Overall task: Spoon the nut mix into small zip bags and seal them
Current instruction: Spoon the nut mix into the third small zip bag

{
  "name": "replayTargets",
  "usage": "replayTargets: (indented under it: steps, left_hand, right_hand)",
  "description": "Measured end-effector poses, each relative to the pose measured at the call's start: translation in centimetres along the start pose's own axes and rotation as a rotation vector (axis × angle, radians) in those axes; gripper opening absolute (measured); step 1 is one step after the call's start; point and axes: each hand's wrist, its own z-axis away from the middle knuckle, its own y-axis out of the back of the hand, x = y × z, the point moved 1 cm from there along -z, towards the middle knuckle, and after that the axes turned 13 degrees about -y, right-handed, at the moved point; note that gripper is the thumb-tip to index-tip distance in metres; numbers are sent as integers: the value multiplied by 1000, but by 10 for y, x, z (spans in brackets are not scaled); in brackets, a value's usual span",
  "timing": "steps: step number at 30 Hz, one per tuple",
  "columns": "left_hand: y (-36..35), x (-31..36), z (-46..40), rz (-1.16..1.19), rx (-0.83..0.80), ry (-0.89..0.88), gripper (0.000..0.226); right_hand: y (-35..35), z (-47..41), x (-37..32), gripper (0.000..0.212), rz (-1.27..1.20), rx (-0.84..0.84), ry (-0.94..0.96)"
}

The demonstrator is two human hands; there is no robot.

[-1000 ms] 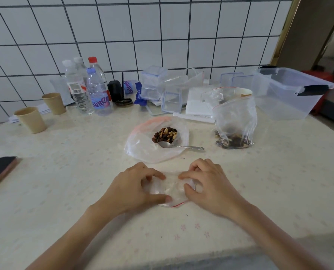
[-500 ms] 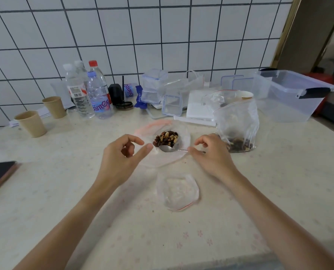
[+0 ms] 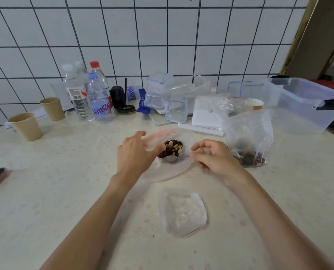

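Both hands have left the small zip bag [image 3: 183, 212], which they were pressing flat a second ago; it now lies alone on the near part of the table [image 3: 45, 201], looking empty and unfilled, so we judge the step has switched from prepping the bag to fetching a scoop. The left hand [image 3: 136, 152] has moved far-left of centre to the larger flat bag [image 3: 168, 170] under the nut mix [image 3: 173, 148], fingers loosely spread and fairly straight, thumb tip at the edge of the pile; we see no grip on anything. The right hand [image 3: 213, 156] has come in on the spoon [image 3: 174, 158], whose bowl sits just near of the nuts; fingers half curled, thumb and forefinger closing on the handle, though motion blur means we cannot tell if the pinch is actually made. To the right, a standing bag [image 3: 247, 137] holds more mix at its bottom. Nothing spooned yet, sealing not started.
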Motion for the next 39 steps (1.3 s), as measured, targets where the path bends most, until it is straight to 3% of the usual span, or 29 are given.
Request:
replayTargets:
  steps: [3, 6, 11, 16, 20, 25, 30, 39]
  left_hand:
    - [-6, -3, -1, -15, 4, -11, 52]
    - [-15, -4, 0, 47, -21, 19, 61]
    - [-17, -4, -2, 152, 101, 5, 58]
    - [-19, -2, -3, 233, 223, -105, 41]
    - [-21, 2, -1, 406, 192, -127, 23]
    - [-20, 8, 1, 588, 114, -158, 23]
    - [-21, 10, 1, 672, -5, -177, 23]
    - [-28, 5, 0, 690, 63, -130, 23]
  right_hand:
    - [-10, -4, -7, 3, -257, -102, 2]
    - [-20, -8, -7, 10, -395, -103, 28]
    - [-22, -5, 0, 16, -228, 48, 165]
    - [-30, -2, 4, 20, -266, 158, 129]
    - [-35, 0, 8, 19, -262, 218, 162]
    - [-42, -1, 9, 14, -318, 238, 163]
    - [-54, -1, 12, 12, -473, 120, 40]
    - [-49, -1, 8, 24, -630, 69, -154]
